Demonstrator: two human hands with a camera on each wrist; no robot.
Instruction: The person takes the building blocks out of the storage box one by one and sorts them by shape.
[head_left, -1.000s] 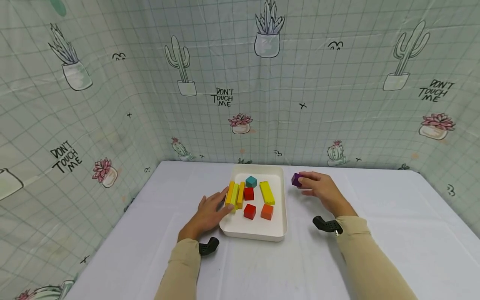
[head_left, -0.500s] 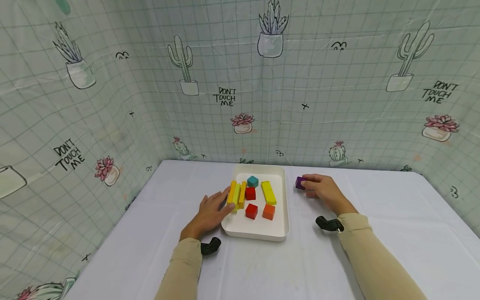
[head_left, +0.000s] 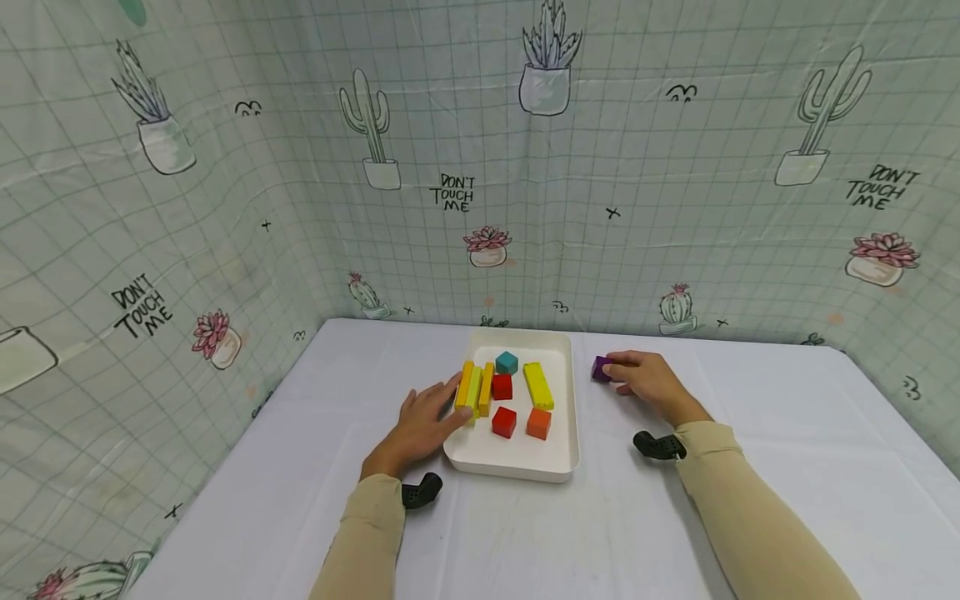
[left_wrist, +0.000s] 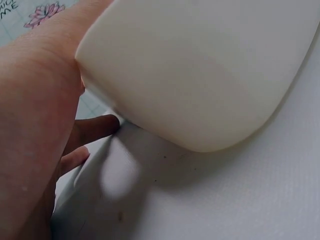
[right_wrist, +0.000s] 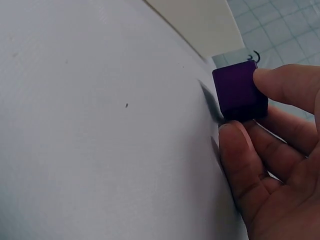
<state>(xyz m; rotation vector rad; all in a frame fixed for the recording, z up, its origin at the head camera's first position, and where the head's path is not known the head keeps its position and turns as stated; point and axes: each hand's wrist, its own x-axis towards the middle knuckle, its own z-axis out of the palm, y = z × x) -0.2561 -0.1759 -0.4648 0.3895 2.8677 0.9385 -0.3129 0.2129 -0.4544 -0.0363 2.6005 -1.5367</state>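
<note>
One purple cube (head_left: 600, 368), probably light, hard, best held by opposite faces, is pinched by the right hand (head_left: 651, 384) near the far edge of the tabletop (head_left: 738, 371). The left hand (head_left: 420, 427) grips the white tray (head_left: 513, 460).

The fingers (right_wrist: 242, 155) pinch a purple cube (right_wrist: 238, 91).

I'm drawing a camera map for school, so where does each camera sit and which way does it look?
Head: on the person's head, facing forward and down at the white tray; the left hand, right hand and sleeves show.
Left wrist: on the left wrist, facing the tray close up; part of the left hand shows.
Right wrist: on the right wrist, facing the purple cube; the right hand shows.
Shared: head and right wrist both see the purple cube.
</note>
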